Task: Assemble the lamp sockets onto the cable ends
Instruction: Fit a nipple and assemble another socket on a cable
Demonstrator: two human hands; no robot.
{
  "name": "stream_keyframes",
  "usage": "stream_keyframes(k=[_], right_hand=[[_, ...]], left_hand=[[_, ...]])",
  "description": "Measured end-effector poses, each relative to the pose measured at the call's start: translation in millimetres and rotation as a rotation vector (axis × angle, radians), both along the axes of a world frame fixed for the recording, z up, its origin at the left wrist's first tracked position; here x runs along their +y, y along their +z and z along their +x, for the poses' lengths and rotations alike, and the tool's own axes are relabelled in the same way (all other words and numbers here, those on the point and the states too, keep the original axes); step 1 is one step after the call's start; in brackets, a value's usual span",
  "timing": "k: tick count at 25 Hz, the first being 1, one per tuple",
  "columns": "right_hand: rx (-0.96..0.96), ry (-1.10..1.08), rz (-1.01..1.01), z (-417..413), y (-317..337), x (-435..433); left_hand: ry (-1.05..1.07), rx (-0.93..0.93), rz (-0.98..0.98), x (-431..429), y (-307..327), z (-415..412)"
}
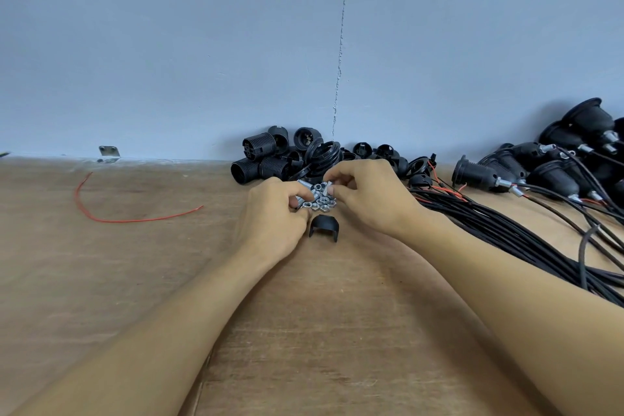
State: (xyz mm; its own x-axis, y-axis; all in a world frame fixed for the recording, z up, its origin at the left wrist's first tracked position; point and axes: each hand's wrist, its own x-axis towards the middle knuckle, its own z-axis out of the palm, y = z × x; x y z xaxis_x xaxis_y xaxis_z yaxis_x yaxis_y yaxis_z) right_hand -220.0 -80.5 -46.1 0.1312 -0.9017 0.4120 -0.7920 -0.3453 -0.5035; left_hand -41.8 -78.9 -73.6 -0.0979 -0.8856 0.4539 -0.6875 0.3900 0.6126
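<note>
No legible text, labels, brands or numbers anywhere. Black socket parts (pixel 263 149), cables (pixel 506 224), metal fittings (pixel 321 203) and wall bracket (pixel 108 151) show no markings that can be read at this resolution.

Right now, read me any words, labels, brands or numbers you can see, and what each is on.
None can be read. The black socket shells, the metal fittings, the cables and the wall bracket show no legible marking; any moulded lettering is too small to tell.
</note>
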Motion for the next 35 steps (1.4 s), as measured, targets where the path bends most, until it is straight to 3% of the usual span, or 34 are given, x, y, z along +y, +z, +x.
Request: stream_keyframes(k=[12,16,22,31,35], right_hand=[[0.353,0.068,0.032,10,15,-1],[0.39,0.064,0.055,12,18,-2],[0.332,0.024,0.084,13,14,-6],[-0.165,-0.05,0.206,0,10,-1],[-0.105,-0.015,0.163,4,12,-1]], left_hand=[[-0.013,-0.024,0.014,2,2,0],[-0.019,-0.021,0.019,3,2,0],[-0.013,-0.016,0.033,4,2,-1],[-0.004,0.025,0.042,1,1,-1],[-0.002,0.008,0.044,1,1,-1]])
